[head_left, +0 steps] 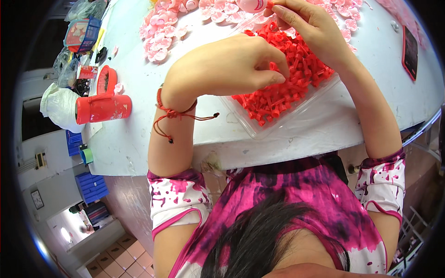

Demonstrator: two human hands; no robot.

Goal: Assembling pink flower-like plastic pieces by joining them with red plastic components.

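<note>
Head view: pink piece (pixel 254 4) cut off.

Head-worn fisheye, looking steeply down, close over the table (pixel 139 139) edge

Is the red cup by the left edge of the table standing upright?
No, the red cup lies on its side on the table, left of the left hand.

White table (pixel 139 139), tiled floor (pixel 116 259), blue crates (pixel 92 185) below
</note>
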